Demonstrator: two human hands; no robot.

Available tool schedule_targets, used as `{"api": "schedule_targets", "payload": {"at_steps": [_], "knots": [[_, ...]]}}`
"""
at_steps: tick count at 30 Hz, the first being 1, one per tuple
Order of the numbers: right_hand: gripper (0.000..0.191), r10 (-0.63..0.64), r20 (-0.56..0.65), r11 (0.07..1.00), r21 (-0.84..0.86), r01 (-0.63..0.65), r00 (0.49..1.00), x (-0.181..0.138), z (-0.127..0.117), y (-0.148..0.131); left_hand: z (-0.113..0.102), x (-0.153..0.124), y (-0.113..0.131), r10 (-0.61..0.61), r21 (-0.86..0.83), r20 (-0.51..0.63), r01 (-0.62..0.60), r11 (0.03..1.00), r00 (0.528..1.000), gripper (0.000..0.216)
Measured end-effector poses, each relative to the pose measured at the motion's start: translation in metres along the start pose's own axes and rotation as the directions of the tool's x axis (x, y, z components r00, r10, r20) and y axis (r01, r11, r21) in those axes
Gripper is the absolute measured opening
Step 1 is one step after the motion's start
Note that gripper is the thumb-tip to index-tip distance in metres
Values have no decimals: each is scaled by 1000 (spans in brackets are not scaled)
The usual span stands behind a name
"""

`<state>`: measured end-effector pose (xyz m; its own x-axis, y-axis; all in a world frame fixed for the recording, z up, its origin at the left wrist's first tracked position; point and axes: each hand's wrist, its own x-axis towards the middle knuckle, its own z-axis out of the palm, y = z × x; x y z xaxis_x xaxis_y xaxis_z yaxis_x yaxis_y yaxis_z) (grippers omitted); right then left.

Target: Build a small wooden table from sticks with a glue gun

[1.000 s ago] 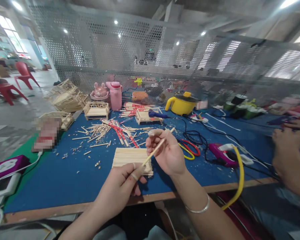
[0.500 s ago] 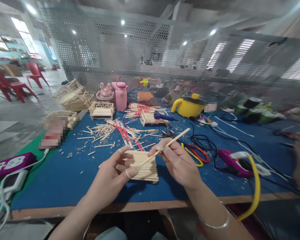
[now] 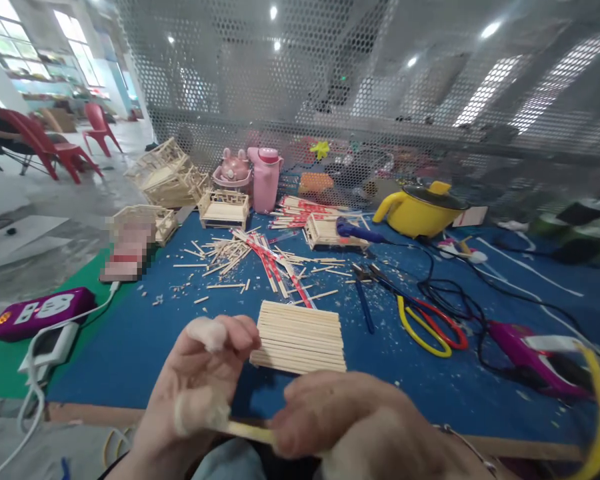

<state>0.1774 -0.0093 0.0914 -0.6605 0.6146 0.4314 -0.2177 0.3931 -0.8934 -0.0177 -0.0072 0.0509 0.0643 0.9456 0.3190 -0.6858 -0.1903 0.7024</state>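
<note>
My right hand [image 3: 350,420], blurred in the foreground, closes its fingers on one end of a thin wooden stick [image 3: 251,432]. The stick's other end meets the thumb tip of my left hand [image 3: 207,367], whose palm is turned up, with thumb and fingers apart. Pale covers sit on the left thumb and one finger. Just beyond the hands, a flat panel of sticks laid side by side [image 3: 300,337] rests on the blue mat [image 3: 145,353]. The left fingertips are close to the panel's left edge; whether they touch it I cannot tell.
Loose sticks [image 3: 230,257] and red-striped packets [image 3: 275,260] lie behind the panel. Scissors [image 3: 425,327], pliers [image 3: 364,300] and a glue gun [image 3: 360,231] are to the right. A yellow pot [image 3: 420,210], pink bottle [image 3: 266,180] and small stick-built frames [image 3: 224,208] stand farther back.
Both hands came down and nearer to me, bringing the stick from above the panel to the table's front edge. My left fingers opened away from the thumb. The view shifted leftward.
</note>
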Motion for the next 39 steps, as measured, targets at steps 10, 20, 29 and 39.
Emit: {"api": "schedule_targets", "payload": {"at_steps": [10, 20, 29, 39], "knots": [[20, 368, -271, 918, 261, -300, 889, 35, -3, 13, 6, -1, -18, -479, 308, 170, 416, 856, 861, 19], [28, 289, -621, 953, 114, -281, 729, -16, -4, 14, -13, 25, 6, 85, 15, -422, -86, 996, 903, 24], [29, 148, -654, 536, -577, -616, 742, 39, -111, 41, -22, 12, -26, -125, 213, -349, 209, 955, 929, 35], [21, 250, -510, 475, -676, -563, 823, 75, -153, 89, -25, 13, -16, -93, 438, -334, 242, 866, 938, 41]]}}
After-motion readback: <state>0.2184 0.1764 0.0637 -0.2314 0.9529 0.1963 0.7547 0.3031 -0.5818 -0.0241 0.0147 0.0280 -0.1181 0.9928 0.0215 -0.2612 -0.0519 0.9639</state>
